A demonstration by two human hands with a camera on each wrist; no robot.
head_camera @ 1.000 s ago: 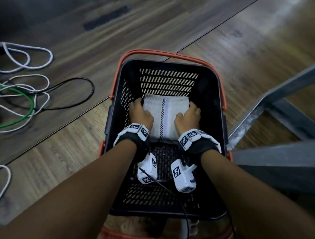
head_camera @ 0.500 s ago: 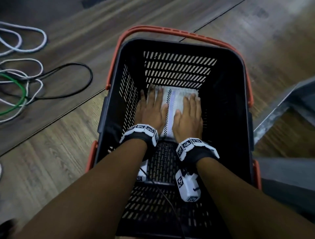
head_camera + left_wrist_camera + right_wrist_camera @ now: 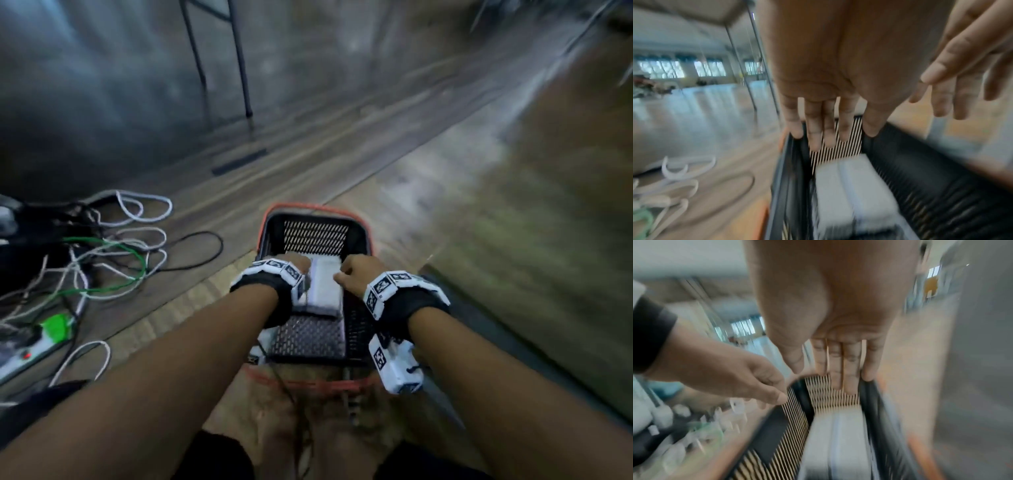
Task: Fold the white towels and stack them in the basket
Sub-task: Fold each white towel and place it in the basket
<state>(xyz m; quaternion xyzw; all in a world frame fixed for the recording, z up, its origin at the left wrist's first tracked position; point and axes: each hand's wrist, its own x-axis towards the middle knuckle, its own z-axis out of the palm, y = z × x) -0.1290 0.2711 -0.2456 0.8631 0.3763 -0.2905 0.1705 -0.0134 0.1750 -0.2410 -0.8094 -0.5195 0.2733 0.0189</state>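
A folded white towel (image 3: 325,287) with a pale stripe lies flat on the floor of the black slotted basket (image 3: 315,236), which has an orange handle (image 3: 308,208). My left hand (image 3: 291,262) hovers over the towel's left edge and my right hand (image 3: 358,274) over its right edge. In the left wrist view the left hand (image 3: 813,123) has straight, spread fingers and holds nothing above the towel (image 3: 851,191). The right wrist view shows the right hand (image 3: 851,373) just as flat and empty over the towel (image 3: 834,443). All views are motion-blurred.
The basket stands on a wooden floor. White, black and green cables (image 3: 113,260) and a power strip (image 3: 30,353) lie to its left. Thin metal legs (image 3: 239,68) stand beyond. A grey metal beam (image 3: 513,359) runs along the right.
Both hands, pressed flat on the towel half a second ago, have lifted off it. The head view has pulled back and tilted up, so the basket looks smaller.
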